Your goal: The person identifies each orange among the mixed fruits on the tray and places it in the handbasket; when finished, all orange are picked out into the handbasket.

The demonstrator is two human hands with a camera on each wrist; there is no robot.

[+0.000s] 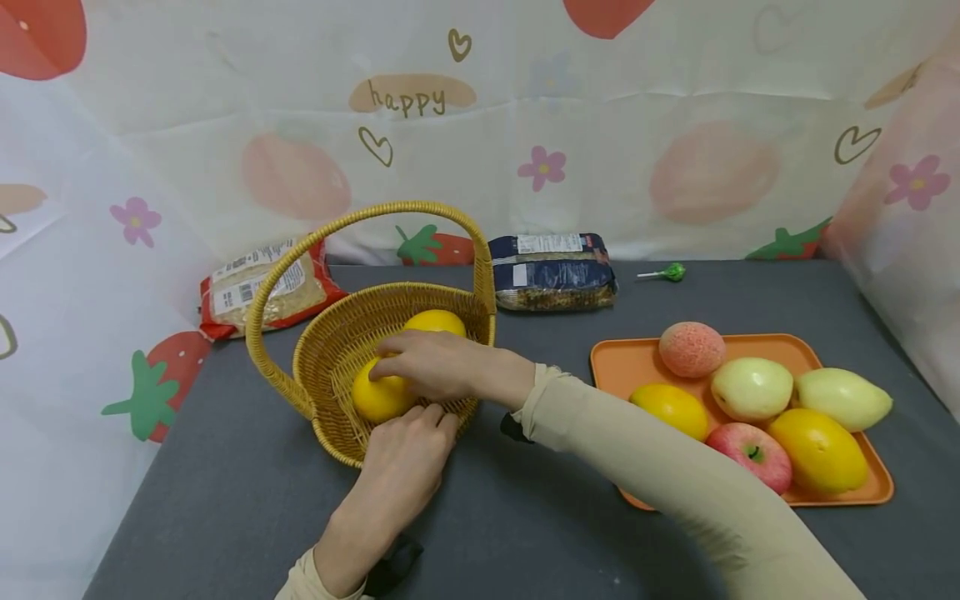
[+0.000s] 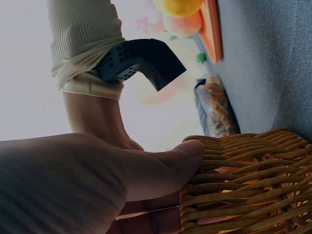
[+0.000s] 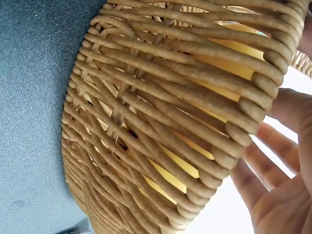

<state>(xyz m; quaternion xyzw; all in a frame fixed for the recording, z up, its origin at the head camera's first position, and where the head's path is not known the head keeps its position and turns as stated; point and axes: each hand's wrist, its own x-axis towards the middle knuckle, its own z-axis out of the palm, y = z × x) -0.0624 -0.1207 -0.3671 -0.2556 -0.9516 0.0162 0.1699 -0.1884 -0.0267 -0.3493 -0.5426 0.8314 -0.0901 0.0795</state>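
Note:
A yellow wicker basket point(image 1: 337, 333) with a tall arched handle stands left of centre. My left hand point(image 1: 408, 454) grips its near rim; in the left wrist view the thumb point(image 2: 180, 156) lies over the rim and the fingers go behind the weave. Reaching over that rim, my right hand point(image 1: 431, 362) holds a lemon point(image 1: 381, 396) inside the basket, its fingers curved over the top. Another yellow fruit point(image 1: 435, 322) lies farther back in the basket, partly behind the right hand. Yellow shows through the basket wall point(image 3: 161, 107) in the right wrist view.
To the right, an orange tray point(image 1: 618, 367) bears an apple point(image 1: 752, 457), yellow fruits point(image 1: 817, 450), pale green fruits point(image 1: 752, 389) and a pinkish round fruit point(image 1: 692, 350). Behind the basket lie a red-edged bag point(image 1: 270, 287), a dark blue bag point(image 1: 555, 273) and a green lollipop point(image 1: 673, 272).

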